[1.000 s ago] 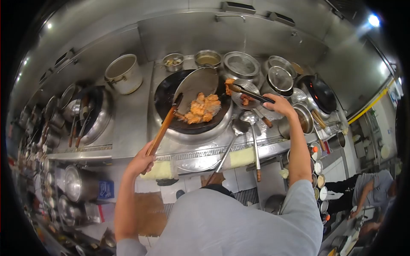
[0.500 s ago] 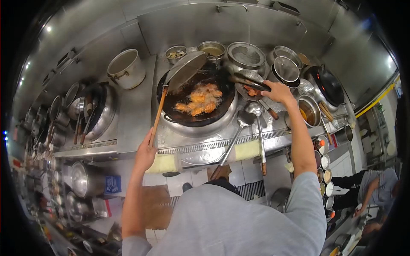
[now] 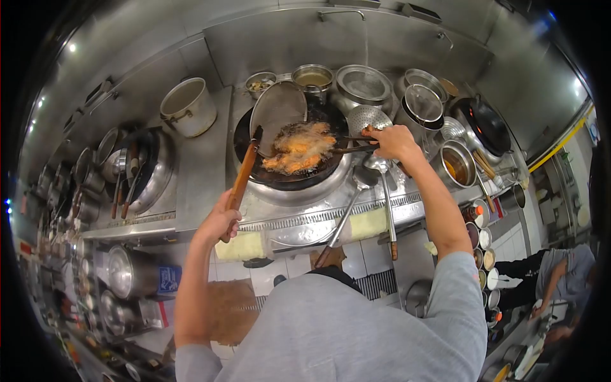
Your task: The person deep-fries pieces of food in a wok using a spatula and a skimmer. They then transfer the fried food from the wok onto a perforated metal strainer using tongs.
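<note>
My left hand (image 3: 219, 219) is closed round the wooden handle of a wide mesh strainer (image 3: 279, 109), whose mesh leans in the left part of a black wok (image 3: 289, 184). Browned food pieces (image 3: 298, 148) bubble in oil in the wok. My right hand (image 3: 393, 143) grips dark tongs (image 3: 353, 149); their jaws reach over the wok's right side, apart, beside the food. Just behind that hand is a perforated ladle (image 3: 369, 117), with its contents mostly hidden.
Two long-handled ladles (image 3: 363, 177) (image 3: 380, 163) rest on the counter right of the wok. Behind stand metal pots (image 3: 363, 83) and a running tap (image 3: 340, 13). A tall pot (image 3: 188, 108) is at left, a second wok (image 3: 487, 127) at right. A person (image 3: 566, 274) stands at far right.
The tongs have swung left from above the perforated ladle to the wok. The strainer has tipped up out of the oil, then down into the wok again. The food bubbles more strongly.
</note>
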The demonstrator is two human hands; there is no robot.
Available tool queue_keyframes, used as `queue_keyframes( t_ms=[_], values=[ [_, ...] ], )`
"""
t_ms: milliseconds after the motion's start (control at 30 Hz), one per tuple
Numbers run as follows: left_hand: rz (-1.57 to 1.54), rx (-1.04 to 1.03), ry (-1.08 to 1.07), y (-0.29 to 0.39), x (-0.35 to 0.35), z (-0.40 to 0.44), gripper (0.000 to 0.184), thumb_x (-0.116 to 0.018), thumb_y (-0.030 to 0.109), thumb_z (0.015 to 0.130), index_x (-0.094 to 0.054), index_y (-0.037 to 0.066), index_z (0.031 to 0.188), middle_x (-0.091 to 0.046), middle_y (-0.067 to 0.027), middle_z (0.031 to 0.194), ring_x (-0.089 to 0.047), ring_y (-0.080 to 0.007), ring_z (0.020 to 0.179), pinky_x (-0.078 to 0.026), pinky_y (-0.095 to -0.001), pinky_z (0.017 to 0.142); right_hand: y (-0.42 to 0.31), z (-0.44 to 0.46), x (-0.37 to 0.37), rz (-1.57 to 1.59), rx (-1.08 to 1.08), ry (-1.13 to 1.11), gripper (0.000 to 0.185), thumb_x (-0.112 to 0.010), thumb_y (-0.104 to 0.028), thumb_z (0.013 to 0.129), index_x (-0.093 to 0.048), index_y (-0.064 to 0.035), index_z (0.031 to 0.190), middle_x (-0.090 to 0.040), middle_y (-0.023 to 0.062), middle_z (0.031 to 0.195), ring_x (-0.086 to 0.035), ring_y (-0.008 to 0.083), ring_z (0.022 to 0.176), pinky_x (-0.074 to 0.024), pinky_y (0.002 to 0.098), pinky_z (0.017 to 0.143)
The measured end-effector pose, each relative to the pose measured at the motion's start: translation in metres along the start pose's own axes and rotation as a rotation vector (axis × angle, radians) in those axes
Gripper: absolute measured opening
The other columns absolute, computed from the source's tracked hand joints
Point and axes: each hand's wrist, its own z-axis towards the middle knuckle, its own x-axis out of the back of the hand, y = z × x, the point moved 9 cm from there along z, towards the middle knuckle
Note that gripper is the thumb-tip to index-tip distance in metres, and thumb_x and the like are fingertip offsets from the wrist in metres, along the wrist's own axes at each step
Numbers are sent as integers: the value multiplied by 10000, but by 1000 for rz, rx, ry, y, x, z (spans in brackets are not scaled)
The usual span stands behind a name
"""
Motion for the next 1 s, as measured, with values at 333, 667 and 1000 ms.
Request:
queue_keyframes(
  t_ms=[333, 667, 1000],
  values=[
    [-209, 66, -234, -16, -13, 7, 759, -506, -15, 885, -219, 185, 1560, -521, -78, 856, -489, -123, 561, -436, -274, 455, 41, -25, 13, 71, -72, 118, 531, -737, -426, 799, -645, -261, 1296, -737, 146, 1016, -708, 346, 954, -555, 449, 843],
    [-171, 76, -298, -28, 15, -17, 770, -508, -5, 888, -200, 184, 1568, -513, -76, 848, -482, -118, 558, -431, -277, 470, 15, -19, 19, -10, 65, 67, 501, -764, -386, 759, -680, -240, 1231, -738, 114, 956, -709, 330, 920, -555, 444, 807],
    [-132, 82, -258, -38, 24, -26, 760, -530, 15, 889, -214, 176, 1561, -514, -76, 852, -479, -119, 551, -428, -286, 461, -37, 25, 3, -104, 210, -25, 533, -750, -318, 738, -663, -273, 1261, -736, 80, 946, -709, 297, 937, -549, 451, 804]
  ],
)
